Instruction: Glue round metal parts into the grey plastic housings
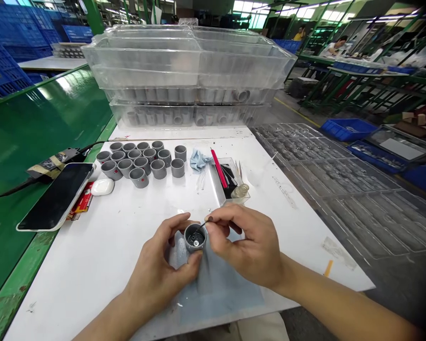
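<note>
My left hand (170, 260) grips a small grey cylindrical cup (187, 242), thumb at the near side and fingers behind it. Its open top faces me, and a shiny round piece shows at the bottom. Between thumb and forefinger, my right hand (246, 237) pinches a thin dark stick-like tool (204, 223). The tool's tip reaches down inside the cup; its exact kind cannot be made out. Below both hands a pale blue sheet (227, 298) lies on the white table. Several similar grey cups (139, 178) stand grouped at the back left.
Beyond the cup lies an open tray (218, 189) with a red pen-like tool (219, 168), beside a crumpled blue cloth (199, 160). A phone (57, 196) and white case (102, 186) sit left. Stacked clear bins (149, 61) stand behind; clear trays (326, 175) lie right.
</note>
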A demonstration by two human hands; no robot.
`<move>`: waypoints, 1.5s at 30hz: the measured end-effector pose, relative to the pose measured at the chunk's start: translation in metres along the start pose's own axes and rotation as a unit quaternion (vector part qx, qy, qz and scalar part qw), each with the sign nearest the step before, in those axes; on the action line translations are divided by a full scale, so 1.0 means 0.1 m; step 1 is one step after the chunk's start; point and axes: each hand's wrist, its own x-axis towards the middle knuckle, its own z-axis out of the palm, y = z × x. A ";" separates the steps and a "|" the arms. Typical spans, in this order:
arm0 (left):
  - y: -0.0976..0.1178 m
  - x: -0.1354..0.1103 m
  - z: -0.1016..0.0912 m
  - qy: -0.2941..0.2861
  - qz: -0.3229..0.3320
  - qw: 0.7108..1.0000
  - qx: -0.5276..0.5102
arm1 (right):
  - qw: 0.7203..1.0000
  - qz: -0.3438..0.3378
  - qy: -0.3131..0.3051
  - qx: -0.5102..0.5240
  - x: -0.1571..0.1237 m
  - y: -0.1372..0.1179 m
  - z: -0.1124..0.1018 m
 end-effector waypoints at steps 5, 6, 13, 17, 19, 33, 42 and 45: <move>-0.04 0.00 -0.02 -0.004 0.012 1.000 0.013 | 0.999 -0.030 -0.001 -0.023 -0.04 0.08 0.02; -0.04 0.01 -0.01 -0.004 0.012 1.000 0.014 | 0.999 -0.037 0.003 -0.030 -0.04 0.08 0.02; 0.02 0.01 0.00 -0.003 0.002 1.000 0.027 | 0.999 -0.016 0.014 -0.026 0.02 -0.08 -0.14; -0.02 0.00 -0.01 -0.014 0.005 1.000 0.018 | 0.984 0.005 0.162 -0.073 0.14 -0.01 -0.45; -0.05 0.00 -0.01 -0.018 0.004 1.000 0.001 | 0.965 0.007 0.235 -0.113 0.22 0.11 -0.62; 0.01 -0.03 0.01 -0.019 -0.001 1.000 0.005 | 0.966 0.093 0.015 -0.242 0.20 0.57 -0.70; -0.02 -0.04 -0.04 -0.065 0.107 0.989 0.075 | 0.944 0.035 0.274 -0.179 0.33 0.09 -0.87; -0.01 -0.04 -0.04 -0.081 0.143 0.982 0.088 | 0.963 0.071 0.219 -0.140 0.19 -0.20 -0.74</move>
